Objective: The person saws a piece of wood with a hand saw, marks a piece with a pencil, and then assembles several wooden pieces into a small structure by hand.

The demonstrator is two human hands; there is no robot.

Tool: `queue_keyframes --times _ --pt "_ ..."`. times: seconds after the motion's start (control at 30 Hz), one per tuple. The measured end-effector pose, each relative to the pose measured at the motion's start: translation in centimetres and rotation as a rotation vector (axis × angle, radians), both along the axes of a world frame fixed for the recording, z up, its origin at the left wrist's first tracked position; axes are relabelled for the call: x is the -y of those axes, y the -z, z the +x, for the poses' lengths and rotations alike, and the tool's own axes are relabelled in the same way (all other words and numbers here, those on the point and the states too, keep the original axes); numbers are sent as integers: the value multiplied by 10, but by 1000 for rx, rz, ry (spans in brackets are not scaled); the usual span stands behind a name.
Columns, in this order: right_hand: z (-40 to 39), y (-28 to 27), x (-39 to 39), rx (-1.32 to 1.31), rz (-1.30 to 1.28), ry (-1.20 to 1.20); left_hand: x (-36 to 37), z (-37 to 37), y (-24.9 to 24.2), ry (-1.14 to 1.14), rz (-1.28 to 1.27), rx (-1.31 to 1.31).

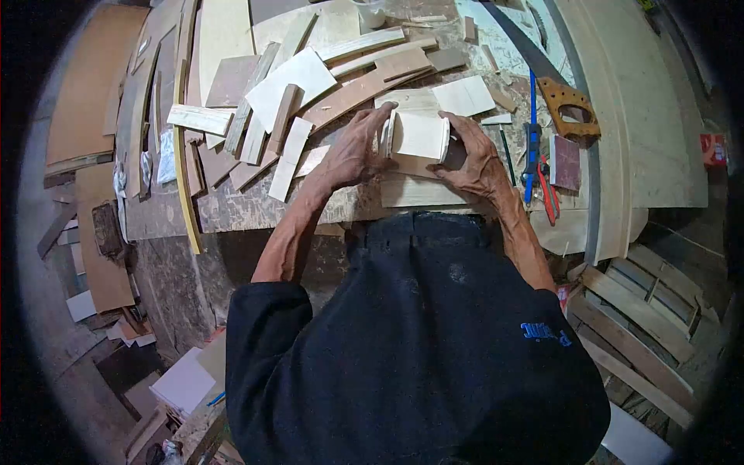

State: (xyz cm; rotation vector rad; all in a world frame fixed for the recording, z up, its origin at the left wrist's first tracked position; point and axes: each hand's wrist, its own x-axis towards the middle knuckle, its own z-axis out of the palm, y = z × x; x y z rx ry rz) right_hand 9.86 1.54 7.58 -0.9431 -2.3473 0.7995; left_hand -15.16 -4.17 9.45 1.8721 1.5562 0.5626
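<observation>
A small pale wooden piece (419, 136) with raised, shaped side edges is held between both hands near the bench's front edge. My left hand (360, 149) grips its left side, fingers curled round the edge. On the right side, my right hand (471, 157) holds it with thumb and fingers bent. Beneath the piece lie flat light boards (422, 193). To the left are loose wooden strips and blocks, among them a white square board (290, 89) and a brown block (286, 118).
Right of the hands lie a blue tool (532, 147), red-handled pliers (548, 194), a sanding block (564, 163) and a handsaw (568, 108). A long metal-grey strip (593, 178) runs along the right. Wood scraps and slatted pieces (639, 329) lie on the floor.
</observation>
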Motion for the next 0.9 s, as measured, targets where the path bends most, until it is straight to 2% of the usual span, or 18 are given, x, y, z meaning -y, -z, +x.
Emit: queue_keyframes --times 0.6,0.9 --pt "0 0 -2 -9 -19 -18 -3 -9 25 68 109 -56" --pt "0 3 -1 -3 4 -7 -1 -6 17 32 75 -38"
